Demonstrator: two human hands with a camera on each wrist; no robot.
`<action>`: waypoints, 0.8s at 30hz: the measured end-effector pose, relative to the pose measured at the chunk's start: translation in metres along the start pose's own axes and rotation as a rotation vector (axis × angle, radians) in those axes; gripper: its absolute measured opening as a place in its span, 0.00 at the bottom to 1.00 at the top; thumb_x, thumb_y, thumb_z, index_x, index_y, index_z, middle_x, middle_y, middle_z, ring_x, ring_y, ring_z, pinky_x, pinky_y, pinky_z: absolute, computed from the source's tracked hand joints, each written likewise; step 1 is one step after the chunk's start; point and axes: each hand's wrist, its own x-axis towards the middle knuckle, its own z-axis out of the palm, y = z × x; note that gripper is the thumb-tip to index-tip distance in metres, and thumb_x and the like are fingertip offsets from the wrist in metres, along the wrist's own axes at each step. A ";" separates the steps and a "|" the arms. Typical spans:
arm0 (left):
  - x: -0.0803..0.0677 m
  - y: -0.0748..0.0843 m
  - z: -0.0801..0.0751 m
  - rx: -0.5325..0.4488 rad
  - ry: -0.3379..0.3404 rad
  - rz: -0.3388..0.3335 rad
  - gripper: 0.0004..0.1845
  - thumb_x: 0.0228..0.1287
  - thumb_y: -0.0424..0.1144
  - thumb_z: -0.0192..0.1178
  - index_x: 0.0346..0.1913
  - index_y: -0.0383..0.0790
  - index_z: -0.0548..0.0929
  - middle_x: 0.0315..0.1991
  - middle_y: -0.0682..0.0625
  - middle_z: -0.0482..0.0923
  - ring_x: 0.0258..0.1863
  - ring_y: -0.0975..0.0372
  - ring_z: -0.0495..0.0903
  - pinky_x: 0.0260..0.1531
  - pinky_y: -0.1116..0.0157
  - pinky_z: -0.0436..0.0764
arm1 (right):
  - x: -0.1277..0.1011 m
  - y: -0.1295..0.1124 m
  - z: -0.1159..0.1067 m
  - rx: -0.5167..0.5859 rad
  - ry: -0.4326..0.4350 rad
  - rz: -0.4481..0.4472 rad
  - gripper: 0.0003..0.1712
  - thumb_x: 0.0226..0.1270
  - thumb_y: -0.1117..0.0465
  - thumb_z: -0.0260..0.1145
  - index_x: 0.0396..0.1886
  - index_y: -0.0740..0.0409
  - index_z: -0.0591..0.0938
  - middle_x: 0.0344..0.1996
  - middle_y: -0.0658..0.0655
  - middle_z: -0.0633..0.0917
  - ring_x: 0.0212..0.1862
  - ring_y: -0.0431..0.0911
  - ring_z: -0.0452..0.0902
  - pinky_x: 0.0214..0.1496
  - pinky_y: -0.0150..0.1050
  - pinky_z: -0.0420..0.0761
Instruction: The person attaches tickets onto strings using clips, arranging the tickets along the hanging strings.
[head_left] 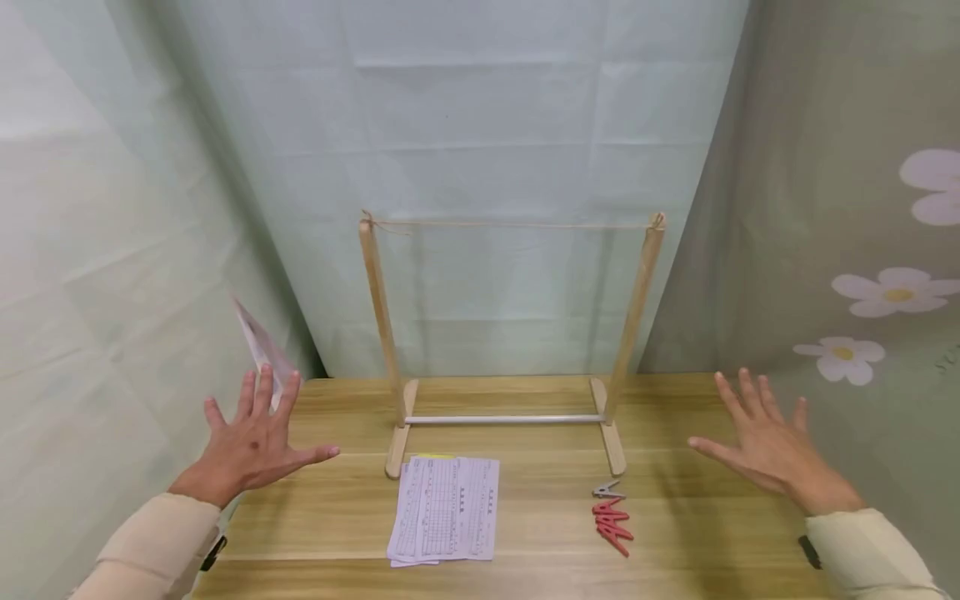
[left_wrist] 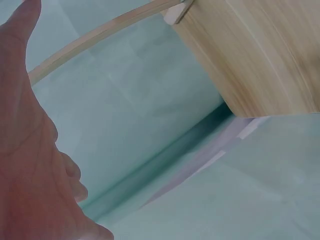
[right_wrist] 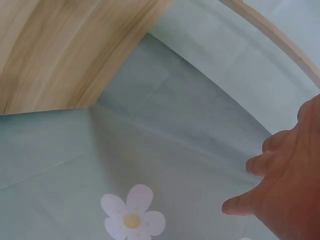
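Note:
My left hand [head_left: 251,442] is held over the table's left side, fingers spread and holding nothing. Just beyond its fingertips a pale folded paper-like piece [head_left: 264,346] stands against the left curtain. On the right, my right hand [head_left: 772,446] hovers with its fingers spread, also holding nothing. Between the hands stands a wooden frame [head_left: 636,325] with a string [head_left: 510,224] tied across its top. In front of its left foot lies a small stack of printed paper sheets [head_left: 446,510]. Red clothespins [head_left: 613,527] and one grey clothespin [head_left: 606,489] lie right of the papers.
A white rod [head_left: 502,419] joins the frame's two feet low over the wood-grain table [head_left: 540,533]. Pale curtains [head_left: 487,108] enclose the back and left, and a flowered curtain [head_left: 787,208] hangs at the right, close to the table's edges.

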 end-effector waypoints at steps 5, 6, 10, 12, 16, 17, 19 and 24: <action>-0.002 0.000 0.005 -0.014 -0.002 0.001 0.67 0.53 0.79 0.56 0.78 0.31 0.44 0.73 0.19 0.35 0.72 0.28 0.36 0.52 0.20 0.30 | -0.002 -0.001 0.008 -0.002 -0.010 -0.010 0.60 0.69 0.30 0.55 0.80 0.55 0.32 0.75 0.74 0.34 0.73 0.76 0.33 0.60 0.78 0.23; -0.002 0.001 0.006 -0.011 -0.001 0.003 0.67 0.53 0.79 0.56 0.78 0.31 0.44 0.73 0.19 0.36 0.72 0.28 0.36 0.53 0.20 0.31 | -0.002 -0.002 0.010 0.000 -0.014 -0.013 0.60 0.69 0.30 0.55 0.80 0.56 0.33 0.75 0.74 0.34 0.73 0.76 0.33 0.60 0.78 0.24; -0.002 0.004 0.013 -0.003 0.011 0.008 0.67 0.51 0.79 0.56 0.78 0.30 0.47 0.73 0.19 0.38 0.72 0.28 0.40 0.54 0.20 0.33 | -0.007 -0.004 0.021 0.028 -0.008 -0.023 0.60 0.69 0.31 0.56 0.80 0.58 0.34 0.75 0.74 0.35 0.73 0.75 0.33 0.61 0.78 0.26; -0.002 0.005 0.016 -0.001 0.016 0.009 0.67 0.51 0.79 0.56 0.78 0.31 0.47 0.73 0.19 0.39 0.72 0.28 0.41 0.54 0.20 0.34 | -0.009 -0.004 0.027 0.038 0.001 -0.029 0.61 0.69 0.31 0.57 0.80 0.59 0.36 0.75 0.75 0.37 0.74 0.75 0.34 0.61 0.79 0.27; -0.004 0.007 0.023 -0.009 0.027 0.013 0.68 0.50 0.80 0.57 0.79 0.32 0.45 0.74 0.20 0.40 0.73 0.30 0.40 0.55 0.20 0.34 | -0.012 -0.005 0.039 0.022 0.035 -0.053 0.62 0.65 0.31 0.61 0.80 0.64 0.43 0.74 0.79 0.44 0.74 0.75 0.40 0.60 0.82 0.36; -0.005 0.007 0.026 -0.003 0.029 0.015 0.68 0.50 0.80 0.56 0.79 0.32 0.45 0.74 0.20 0.40 0.73 0.30 0.40 0.55 0.20 0.34 | -0.012 -0.005 0.042 0.010 0.046 -0.061 0.63 0.64 0.30 0.62 0.80 0.65 0.45 0.74 0.79 0.47 0.73 0.75 0.42 0.60 0.83 0.39; -0.006 0.008 0.031 -0.002 0.036 0.020 0.68 0.50 0.80 0.56 0.79 0.32 0.46 0.74 0.21 0.41 0.74 0.31 0.39 0.55 0.20 0.34 | -0.013 -0.005 0.047 -0.011 0.055 -0.073 0.63 0.62 0.30 0.63 0.79 0.65 0.47 0.73 0.80 0.50 0.73 0.75 0.45 0.59 0.83 0.42; -0.007 0.010 0.044 -0.028 0.056 0.029 0.67 0.50 0.79 0.57 0.78 0.30 0.49 0.74 0.21 0.41 0.73 0.31 0.40 0.56 0.21 0.36 | -0.016 -0.007 0.059 0.018 0.040 -0.086 0.63 0.63 0.31 0.63 0.80 0.62 0.42 0.74 0.78 0.49 0.74 0.73 0.41 0.61 0.82 0.45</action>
